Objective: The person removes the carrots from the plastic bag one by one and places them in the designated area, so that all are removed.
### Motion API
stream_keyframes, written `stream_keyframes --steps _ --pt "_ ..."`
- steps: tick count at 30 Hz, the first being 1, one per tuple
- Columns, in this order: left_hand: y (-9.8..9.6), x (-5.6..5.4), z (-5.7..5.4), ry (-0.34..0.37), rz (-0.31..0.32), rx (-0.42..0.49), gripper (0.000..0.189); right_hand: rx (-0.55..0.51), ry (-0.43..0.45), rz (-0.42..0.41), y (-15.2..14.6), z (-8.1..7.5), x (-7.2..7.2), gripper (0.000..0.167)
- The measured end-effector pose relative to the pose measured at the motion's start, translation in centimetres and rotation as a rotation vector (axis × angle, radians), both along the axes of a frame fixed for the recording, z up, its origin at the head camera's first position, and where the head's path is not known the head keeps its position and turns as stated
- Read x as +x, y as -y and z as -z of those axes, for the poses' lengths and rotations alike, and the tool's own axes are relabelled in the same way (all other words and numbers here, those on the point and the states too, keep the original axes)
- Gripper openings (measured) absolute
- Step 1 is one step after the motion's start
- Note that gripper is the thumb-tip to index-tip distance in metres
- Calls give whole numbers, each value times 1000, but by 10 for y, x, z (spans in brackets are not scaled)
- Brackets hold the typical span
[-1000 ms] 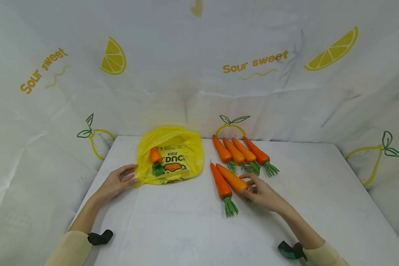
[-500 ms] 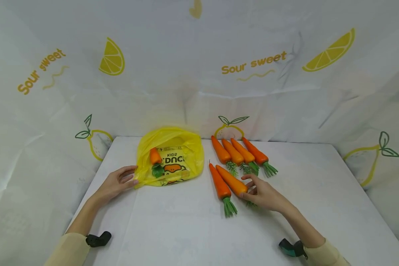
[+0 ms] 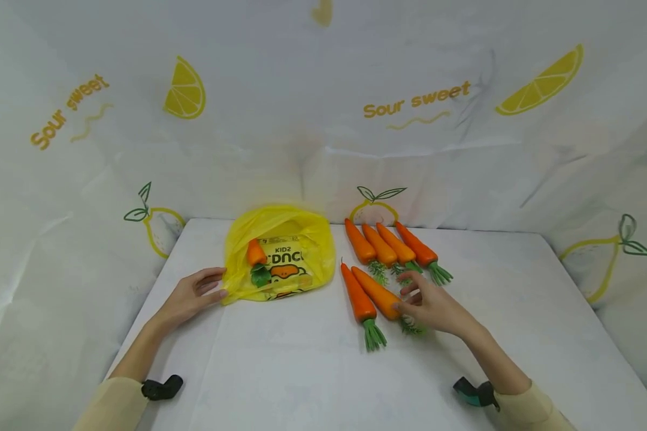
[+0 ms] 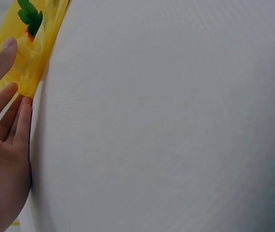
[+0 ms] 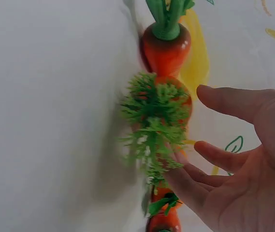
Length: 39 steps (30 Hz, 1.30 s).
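My left hand [image 3: 195, 294] touches the near left edge of a yellow plastic bag [image 3: 322, 263], thumb and fingers spread apart in the left wrist view. Inside the bag lies a carrot [image 3: 256, 254] with green leaves, beside a printed duck panel [image 3: 286, 258]. My right hand [image 3: 431, 305] hovers at the thick end of an orange carrot [image 3: 374, 292]. Its thumb and fingers are apart, as the right wrist view shows, near the feathery green top [image 5: 156, 116]. A redder carrot [image 3: 359, 296] lies alongside on the left, its stalks toward me.
Behind these, several carrots [image 3: 380, 244] lie in a row by the back edge of the white table [image 3: 302, 371]. A white cloth [image 3: 280, 149] with lemon prints hangs behind and at the sides.
My right hand has drawn slightly back and right from the orange carrot, and its fingers have spread, showing more of the leafy top. The left hand stays at the bag's edge.
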<state>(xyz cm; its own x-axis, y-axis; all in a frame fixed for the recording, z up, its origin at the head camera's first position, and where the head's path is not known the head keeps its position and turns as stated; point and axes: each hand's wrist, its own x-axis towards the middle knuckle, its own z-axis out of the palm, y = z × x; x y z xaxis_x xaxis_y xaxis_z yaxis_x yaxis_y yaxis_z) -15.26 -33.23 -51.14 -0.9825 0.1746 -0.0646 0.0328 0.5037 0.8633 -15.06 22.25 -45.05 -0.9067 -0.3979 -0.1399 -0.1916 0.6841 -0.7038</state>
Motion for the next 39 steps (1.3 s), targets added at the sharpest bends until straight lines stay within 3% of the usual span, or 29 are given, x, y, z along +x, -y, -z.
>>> stream_keyframes --steps 6,11,15,24,33,39 --pt "-5 0 1 -67 -14 14 68 -14 -116 -19 10 -18 -15 56" --pt "-10 1 1 -42 -25 30 70 -62 -167 -75 37 -31 -31 59" --pt "-15 -1 -1 -31 -29 56 72 -71 -184 -147 64 -40 -41 50" --pt "-20 -6 -2 -33 -33 50 73 -40 -133 -253 124 -53 -66 48" --pt "-21 -6 -1 -20 -45 70 74 -88 -77 -242 171 -56 -93 50" --pt "-19 -4 -1 -2 -50 92 74 -113 -60 -291 196 -53 -106 52"
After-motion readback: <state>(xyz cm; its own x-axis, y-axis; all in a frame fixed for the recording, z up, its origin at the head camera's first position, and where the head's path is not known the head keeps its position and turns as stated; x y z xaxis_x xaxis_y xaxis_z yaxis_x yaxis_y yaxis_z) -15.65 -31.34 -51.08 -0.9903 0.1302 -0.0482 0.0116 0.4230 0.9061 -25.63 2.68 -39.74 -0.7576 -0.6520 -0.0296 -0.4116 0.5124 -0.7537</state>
